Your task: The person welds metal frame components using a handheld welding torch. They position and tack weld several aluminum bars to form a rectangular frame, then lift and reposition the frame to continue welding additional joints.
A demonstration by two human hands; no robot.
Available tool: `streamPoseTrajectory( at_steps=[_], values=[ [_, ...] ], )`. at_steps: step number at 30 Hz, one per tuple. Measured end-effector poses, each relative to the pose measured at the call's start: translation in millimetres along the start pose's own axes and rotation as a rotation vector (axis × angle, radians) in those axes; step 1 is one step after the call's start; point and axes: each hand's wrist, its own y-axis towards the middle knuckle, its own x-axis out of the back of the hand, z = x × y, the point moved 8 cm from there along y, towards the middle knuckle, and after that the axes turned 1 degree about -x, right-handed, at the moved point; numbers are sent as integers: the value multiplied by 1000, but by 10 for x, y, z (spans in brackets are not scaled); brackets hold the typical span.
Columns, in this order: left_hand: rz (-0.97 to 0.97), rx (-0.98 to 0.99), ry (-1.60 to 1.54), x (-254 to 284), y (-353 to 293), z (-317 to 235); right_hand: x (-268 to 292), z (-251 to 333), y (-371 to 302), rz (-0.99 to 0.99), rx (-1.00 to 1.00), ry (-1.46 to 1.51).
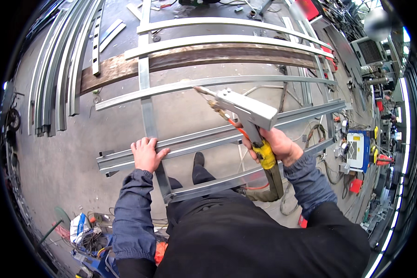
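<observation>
My right hand grips a handheld welding gun by its grip, which is wrapped in yellow tape. The gun's nozzle points to the far left and overlaps a thin metal bar in view; whether it touches, I cannot tell. A thick sleeved cable hangs from the grip beside my right forearm. With its fingers spread, my left hand lies on a long galvanized steel profile near its left end. That profile lies across a metal support rail just in front of my body.
Long metal profiles lie bundled at the far left. A brown plank and two pale bars cross the frame farther off. At right stand a blue-and-white machine and loose cables. A blue-and-white bag and tangled wires lie at lower left.
</observation>
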Motion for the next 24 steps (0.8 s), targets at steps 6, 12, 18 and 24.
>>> streamPoseTrajectory(
  at_steps=[6,12,18,24],
  values=[
    [366,-11,-118,-335,462,-486,570,-704,-1085,-200,4,162],
    [466,12,-153,-288,416,-562,564,-1388,-1752,-355,8,291],
    [509,16,-201,-404,440,-494,183,-1922,-2118,-414,9,380],
    [231,-87,-88,-417,312,-601,-62,-1880,-2636,-508,-11,75]
  ],
)
